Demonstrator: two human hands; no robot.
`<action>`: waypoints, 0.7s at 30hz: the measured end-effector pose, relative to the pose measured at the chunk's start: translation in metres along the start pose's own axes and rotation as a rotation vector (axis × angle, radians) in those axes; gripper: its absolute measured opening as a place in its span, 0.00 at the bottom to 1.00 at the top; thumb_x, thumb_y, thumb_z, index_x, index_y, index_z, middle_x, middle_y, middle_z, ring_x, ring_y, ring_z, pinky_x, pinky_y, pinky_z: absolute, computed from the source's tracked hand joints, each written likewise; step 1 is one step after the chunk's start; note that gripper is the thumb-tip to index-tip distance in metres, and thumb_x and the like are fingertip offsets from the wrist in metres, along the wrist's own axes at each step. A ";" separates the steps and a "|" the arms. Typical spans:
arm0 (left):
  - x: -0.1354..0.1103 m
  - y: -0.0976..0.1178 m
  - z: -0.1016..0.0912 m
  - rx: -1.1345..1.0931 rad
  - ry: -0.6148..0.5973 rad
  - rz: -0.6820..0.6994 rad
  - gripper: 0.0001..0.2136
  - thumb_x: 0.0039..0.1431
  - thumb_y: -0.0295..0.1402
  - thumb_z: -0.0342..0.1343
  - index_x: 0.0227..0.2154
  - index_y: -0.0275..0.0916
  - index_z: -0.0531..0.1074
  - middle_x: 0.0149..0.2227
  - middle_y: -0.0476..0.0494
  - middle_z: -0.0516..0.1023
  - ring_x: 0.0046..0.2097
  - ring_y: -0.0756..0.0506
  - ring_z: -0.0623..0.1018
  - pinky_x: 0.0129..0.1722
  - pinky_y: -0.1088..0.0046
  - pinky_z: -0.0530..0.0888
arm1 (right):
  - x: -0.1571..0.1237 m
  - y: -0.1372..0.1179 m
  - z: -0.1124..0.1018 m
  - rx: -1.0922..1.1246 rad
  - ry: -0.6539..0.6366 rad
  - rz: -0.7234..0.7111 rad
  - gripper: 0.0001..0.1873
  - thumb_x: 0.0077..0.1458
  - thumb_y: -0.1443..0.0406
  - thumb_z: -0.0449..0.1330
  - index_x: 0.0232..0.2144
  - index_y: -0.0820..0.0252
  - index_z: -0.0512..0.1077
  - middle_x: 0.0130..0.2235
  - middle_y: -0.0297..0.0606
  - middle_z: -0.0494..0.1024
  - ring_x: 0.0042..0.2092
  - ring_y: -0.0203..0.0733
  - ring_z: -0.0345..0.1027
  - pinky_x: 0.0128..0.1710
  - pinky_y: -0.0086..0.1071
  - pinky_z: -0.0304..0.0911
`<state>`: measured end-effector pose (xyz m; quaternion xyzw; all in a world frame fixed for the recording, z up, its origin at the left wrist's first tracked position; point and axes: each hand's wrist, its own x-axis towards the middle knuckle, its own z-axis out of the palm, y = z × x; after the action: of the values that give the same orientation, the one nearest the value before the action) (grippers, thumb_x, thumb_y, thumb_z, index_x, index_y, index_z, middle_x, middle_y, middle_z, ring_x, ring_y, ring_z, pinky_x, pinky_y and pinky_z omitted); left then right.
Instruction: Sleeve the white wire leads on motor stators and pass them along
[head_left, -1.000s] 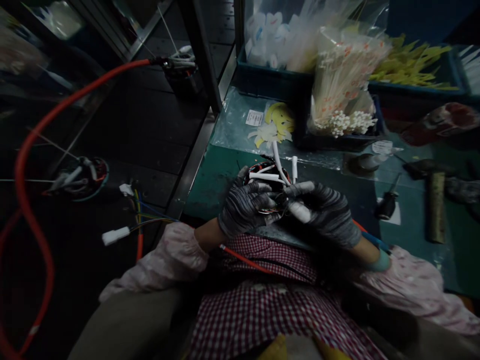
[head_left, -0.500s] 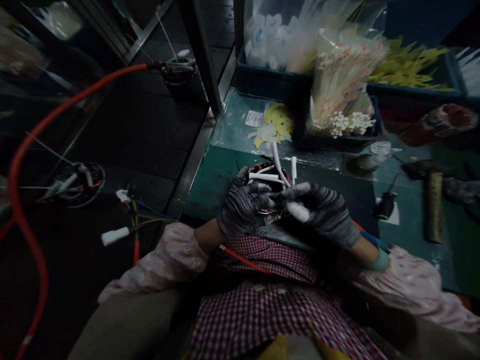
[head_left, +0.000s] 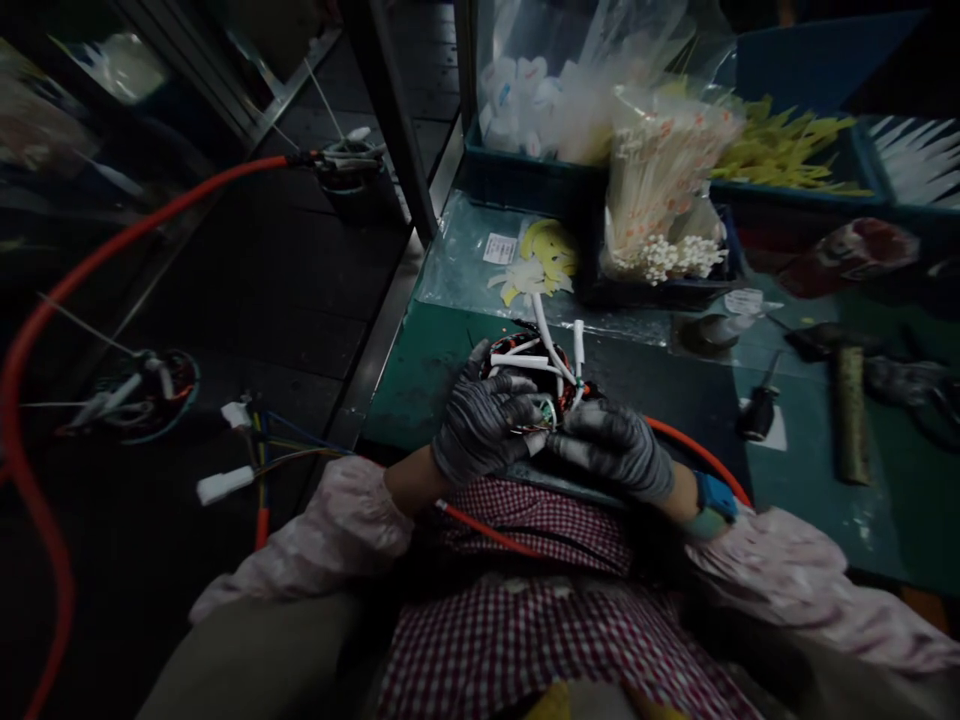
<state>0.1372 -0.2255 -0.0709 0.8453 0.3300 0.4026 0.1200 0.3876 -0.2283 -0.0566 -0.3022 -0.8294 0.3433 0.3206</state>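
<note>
Stator coil (head_left: 536, 378) at near edge of green tabletop (head_left: 420, 370), clasped from both sides: left grip (head_left: 484, 430) wrapped round left rim, right grip (head_left: 611, 450) closed on right side. Likely heavy, rigid core; white-sleeved leads (head_left: 551, 345) floppy, fine windings fragile. Best held by outer ring.

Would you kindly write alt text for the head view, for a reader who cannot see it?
Two gloved hands, the left hand and right hand, grip a small wire coil with white-sleeved leads over a green bench. Behind it lies a bag of white cable ties; an orange cable loops across the dark floor at left.
</note>
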 end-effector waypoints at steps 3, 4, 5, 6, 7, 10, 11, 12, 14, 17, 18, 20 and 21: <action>0.000 0.001 -0.001 0.004 -0.049 -0.042 0.09 0.63 0.34 0.71 0.45 0.46 0.81 0.44 0.49 0.89 0.51 0.42 0.87 0.81 0.37 0.51 | -0.002 -0.004 -0.001 0.020 -0.062 -0.130 0.10 0.72 0.57 0.63 0.42 0.46 0.84 0.41 0.37 0.87 0.42 0.45 0.81 0.49 0.42 0.77; 0.000 0.001 -0.001 0.001 -0.060 -0.063 0.08 0.64 0.35 0.70 0.45 0.46 0.81 0.44 0.48 0.89 0.52 0.42 0.87 0.81 0.37 0.51 | 0.000 -0.008 -0.001 0.077 -0.091 -0.097 0.11 0.73 0.57 0.61 0.42 0.46 0.84 0.40 0.36 0.87 0.41 0.44 0.81 0.48 0.41 0.78; 0.000 0.001 -0.001 -0.002 -0.068 -0.081 0.07 0.65 0.36 0.70 0.44 0.46 0.81 0.43 0.48 0.89 0.51 0.42 0.87 0.81 0.37 0.51 | 0.003 -0.013 0.000 0.135 -0.113 -0.043 0.13 0.74 0.58 0.59 0.42 0.47 0.84 0.38 0.34 0.87 0.39 0.43 0.81 0.46 0.39 0.78; 0.000 0.001 -0.001 -0.001 -0.070 -0.091 0.07 0.65 0.38 0.69 0.43 0.45 0.81 0.43 0.49 0.89 0.51 0.42 0.87 0.81 0.37 0.51 | 0.010 -0.017 0.002 0.170 -0.101 0.024 0.15 0.74 0.58 0.57 0.42 0.48 0.84 0.36 0.34 0.86 0.36 0.42 0.80 0.43 0.38 0.79; 0.001 0.000 -0.001 0.006 -0.068 -0.091 0.07 0.65 0.39 0.69 0.42 0.45 0.81 0.43 0.49 0.89 0.50 0.42 0.87 0.81 0.37 0.51 | 0.018 -0.020 0.005 0.166 -0.055 0.092 0.15 0.74 0.59 0.56 0.41 0.49 0.83 0.36 0.34 0.85 0.35 0.43 0.79 0.41 0.38 0.79; 0.002 -0.002 -0.003 0.040 -0.096 -0.062 0.06 0.64 0.39 0.71 0.40 0.47 0.82 0.50 0.47 0.89 0.57 0.39 0.85 0.80 0.35 0.50 | 0.053 -0.020 0.012 -0.039 0.150 0.153 0.14 0.69 0.58 0.57 0.39 0.50 0.82 0.40 0.40 0.85 0.40 0.49 0.79 0.46 0.46 0.79; 0.002 -0.004 -0.004 0.041 -0.116 -0.052 0.05 0.64 0.38 0.72 0.40 0.47 0.82 0.51 0.47 0.88 0.60 0.38 0.84 0.81 0.36 0.50 | 0.065 -0.018 0.013 -0.097 0.173 0.143 0.13 0.68 0.59 0.57 0.39 0.50 0.81 0.42 0.42 0.85 0.43 0.51 0.79 0.50 0.49 0.78; 0.002 -0.006 -0.006 0.032 -0.136 -0.041 0.05 0.64 0.37 0.72 0.40 0.48 0.83 0.51 0.48 0.88 0.61 0.38 0.83 0.81 0.36 0.50 | 0.074 -0.015 0.013 -0.128 0.170 0.130 0.12 0.68 0.60 0.57 0.40 0.50 0.81 0.43 0.43 0.85 0.45 0.52 0.79 0.53 0.50 0.78; 0.001 -0.010 -0.011 0.025 -0.184 -0.010 0.04 0.66 0.38 0.72 0.41 0.50 0.83 0.49 0.50 0.89 0.59 0.40 0.84 0.81 0.36 0.51 | 0.082 -0.011 0.010 -0.117 0.195 0.118 0.11 0.70 0.61 0.55 0.42 0.49 0.79 0.43 0.42 0.84 0.46 0.51 0.79 0.56 0.48 0.77; -0.002 -0.017 -0.022 0.149 -0.251 0.089 0.10 0.65 0.41 0.72 0.48 0.56 0.84 0.53 0.52 0.88 0.60 0.39 0.83 0.78 0.36 0.59 | 0.068 -0.006 0.005 -0.122 0.482 0.184 0.12 0.72 0.60 0.54 0.51 0.51 0.75 0.49 0.43 0.83 0.50 0.49 0.78 0.58 0.46 0.76; -0.003 -0.019 -0.025 0.216 -0.250 0.113 0.11 0.65 0.42 0.73 0.49 0.57 0.84 0.54 0.52 0.87 0.60 0.39 0.82 0.75 0.40 0.65 | 0.060 -0.003 0.004 -0.155 0.556 0.222 0.15 0.71 0.58 0.56 0.55 0.53 0.73 0.52 0.46 0.82 0.52 0.51 0.78 0.59 0.49 0.76; -0.004 -0.021 -0.034 0.320 -0.227 0.136 0.11 0.65 0.39 0.73 0.50 0.56 0.85 0.52 0.52 0.87 0.58 0.41 0.82 0.66 0.55 0.76 | 0.048 0.004 0.005 -0.237 0.536 0.293 0.27 0.65 0.52 0.63 0.62 0.58 0.71 0.58 0.53 0.79 0.57 0.58 0.76 0.61 0.56 0.74; -0.004 -0.021 -0.039 0.343 -0.219 0.151 0.12 0.66 0.37 0.71 0.51 0.55 0.85 0.51 0.52 0.87 0.56 0.43 0.82 0.62 0.62 0.78 | 0.044 0.008 0.006 -0.263 0.445 0.318 0.33 0.62 0.51 0.66 0.64 0.61 0.70 0.60 0.56 0.79 0.59 0.61 0.75 0.62 0.58 0.73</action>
<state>0.0964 -0.2142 -0.0580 0.9144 0.3144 0.2541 -0.0212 0.3580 -0.1940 -0.0521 -0.5349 -0.7186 0.2042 0.3947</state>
